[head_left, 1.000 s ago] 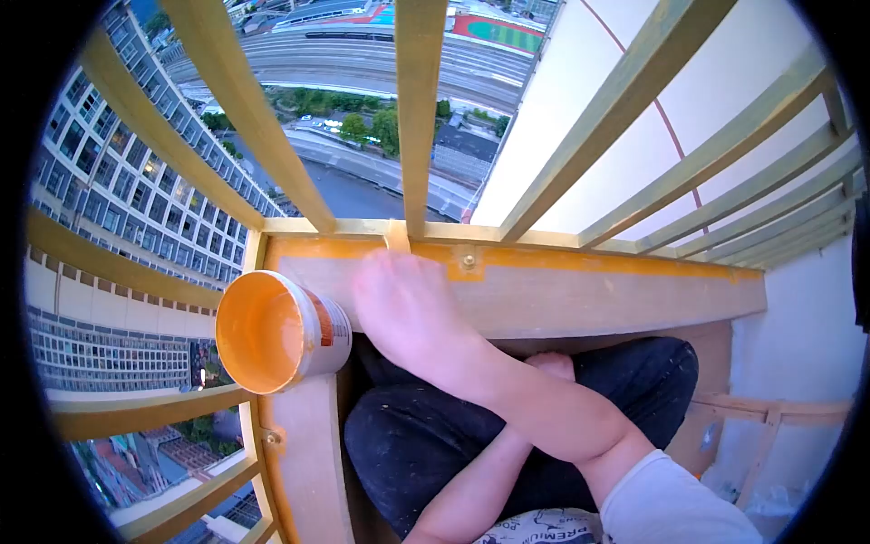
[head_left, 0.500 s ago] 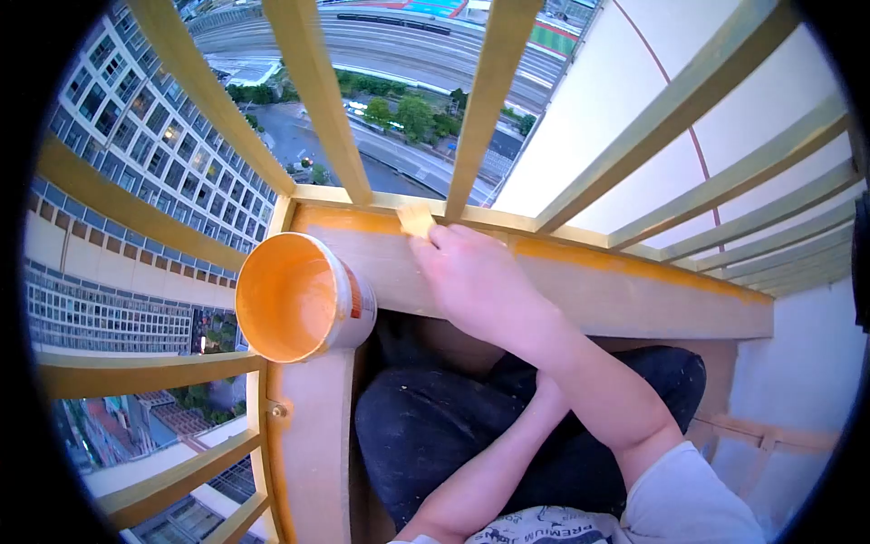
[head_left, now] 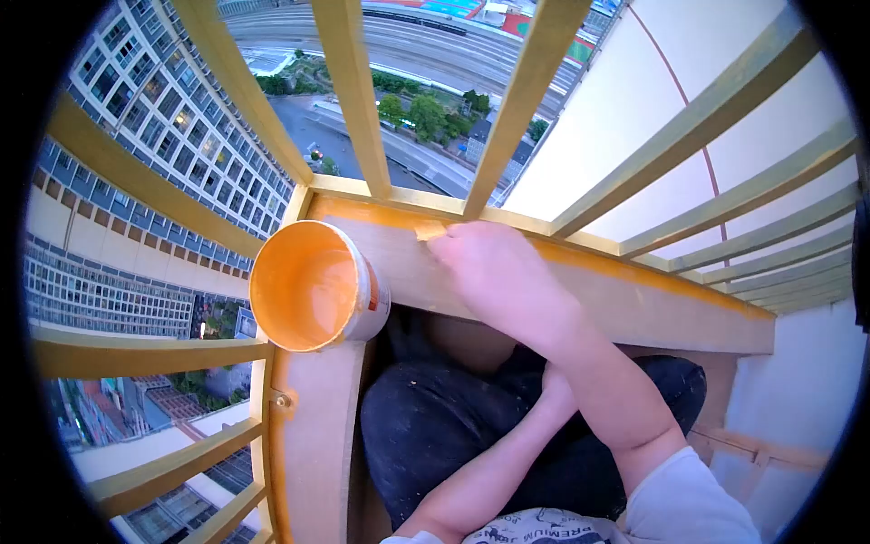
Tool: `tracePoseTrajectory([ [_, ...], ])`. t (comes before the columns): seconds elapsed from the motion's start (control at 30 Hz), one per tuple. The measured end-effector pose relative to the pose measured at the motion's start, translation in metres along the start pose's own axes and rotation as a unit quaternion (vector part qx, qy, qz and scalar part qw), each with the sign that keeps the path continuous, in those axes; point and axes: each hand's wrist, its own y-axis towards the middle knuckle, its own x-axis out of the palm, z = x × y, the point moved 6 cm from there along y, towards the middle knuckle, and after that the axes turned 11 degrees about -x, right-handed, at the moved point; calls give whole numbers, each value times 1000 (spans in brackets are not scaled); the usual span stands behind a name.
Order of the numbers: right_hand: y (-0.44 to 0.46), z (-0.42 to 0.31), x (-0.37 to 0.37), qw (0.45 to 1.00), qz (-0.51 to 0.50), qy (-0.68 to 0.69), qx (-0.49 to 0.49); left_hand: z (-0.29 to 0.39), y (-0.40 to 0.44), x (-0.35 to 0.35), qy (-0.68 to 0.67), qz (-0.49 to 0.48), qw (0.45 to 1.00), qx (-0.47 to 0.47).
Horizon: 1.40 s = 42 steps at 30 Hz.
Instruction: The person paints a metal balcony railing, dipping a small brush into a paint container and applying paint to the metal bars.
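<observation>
My right hand (head_left: pixel 503 267) is closed on a small flat yellow piece (head_left: pixel 430 232), which looks like a sponge; its far end is in my fingers. The piece touches the ledge (head_left: pixel 417 276) near the orange paint strip (head_left: pixel 381 216) at the foot of the railing. My left hand (head_left: pixel 560 388) rests over my lap beneath my right forearm, its fingers hidden. To the left of my right hand, an open paint bucket (head_left: pixel 373 304) stands tilted in view on the ledge corner. Orange paint coats its inside.
Yellow railing bars (head_left: pixel 349 100) rise along the ledge's outer edge, with a deep drop to the street and buildings beyond. A metal bolt (head_left: pixel 283 400) sits at the left ledge's edge. My dark trousers (head_left: pixel 435 426) fill the space behind the ledge; a white wall (head_left: pixel 807 363) is at right.
My right hand and the yellow piece have shifted slightly right and down, off the rail's base onto the ledge. The whole view has turned a little; the bucket stays put.
</observation>
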Motion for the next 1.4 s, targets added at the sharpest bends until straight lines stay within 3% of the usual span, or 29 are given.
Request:
tracePoseTrajectory([
  [0.07,-4,-3,-21,996,93,16,-5,-4,1,11,58,36,994,82],
  [0.1,-2,1,-14,996,92,16,-3,-8,1,18,77,46,990,109],
  [0.2,8,8,2,997,83,-3,-6,4,5,11,35,-1,995,91],
  [0.23,-1,6,-3,998,55,7,-14,13,7,10,175,-36,984,17],
  [0.3,1,-2,-10,999,25,16,-22,13,6,9,307,-71,947,-59],
  [0.37,7,-14,-34,982,186,-17,-24,3,8,23,251,-57,966,-9],
  [0.4,8,-11,-30,982,189,-18,-26,-3,13,26,225,-45,973,18],
  [0.47,16,-6,5,1000,-14,-22,-4,-16,16,29,184,-24,981,57],
  [0.6,6,-9,-10,998,57,-31,9,-39,16,43,-13,50,991,126],
  [0.7,17,0,4,995,92,-49,-4,-48,24,47,-87,-19,987,132],
  [0.73,11,-2,-2,998,42,-41,0,-21,14,30,52,-9,995,88],
  [0.8,11,-6,-2,999,-11,-33,4,-13,11,23,186,0,982,41],
  [0.87,10,-17,-23,978,199,-57,-29,-22,11,31,92,-29,994,51],
  [0.9,8,-13,-20,977,201,-59,-28,-24,10,34,61,-40,996,54],
  [0.97,13,-9,1,994,83,-62,-37,-26,12,33,47,-38,996,66],
  [1.0,7,-11,-3,994,82,-63,-42,-26,14,31,41,-32,996,73],
  [1.13,-14,-14,-28,973,223,58,-5,-32,19,35,-15,-20,995,100],
  [1.27,-2,0,-6,918,356,173,30,-58,24,53,-219,-53,966,129],
  [1.33,9,6,11,921,329,200,64,-66,22,58,-274,-59,950,134],
  [1.4,9,7,15,922,300,224,97,-65,23,60,-165,2,971,174],
])
